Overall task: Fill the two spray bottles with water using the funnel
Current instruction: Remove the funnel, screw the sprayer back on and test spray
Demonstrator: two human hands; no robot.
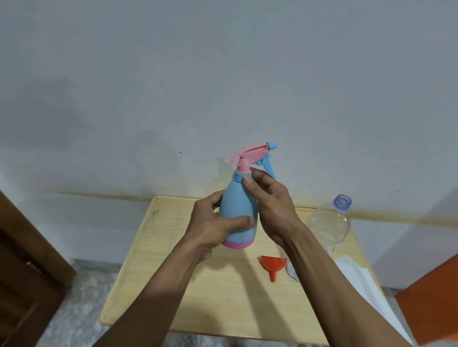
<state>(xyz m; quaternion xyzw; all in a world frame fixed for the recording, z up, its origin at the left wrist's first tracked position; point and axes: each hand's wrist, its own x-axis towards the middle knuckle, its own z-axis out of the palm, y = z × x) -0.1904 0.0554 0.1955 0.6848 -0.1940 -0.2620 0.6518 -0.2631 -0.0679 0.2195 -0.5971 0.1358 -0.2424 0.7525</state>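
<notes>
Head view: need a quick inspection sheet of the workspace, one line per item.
Surface: small light wooden table, scuffed, set against the wall.
Job's things: blue spray bottle with pink base, held above the table, spray head on; only one spray bottle seen. Red funnel lying on its side on the table. Clear plastic bottle, cap off, at the table's right edge; water level cannot be told.
Clutter: white paper or cloth on the table's right side.
Grippers: left hand grips the bottle body; right hand has fingertips at the bottle's neck collar.
Cables: nothing seen.
Surroundings: grey wall, wooden door left, orange panel right, speckled floor.
</notes>
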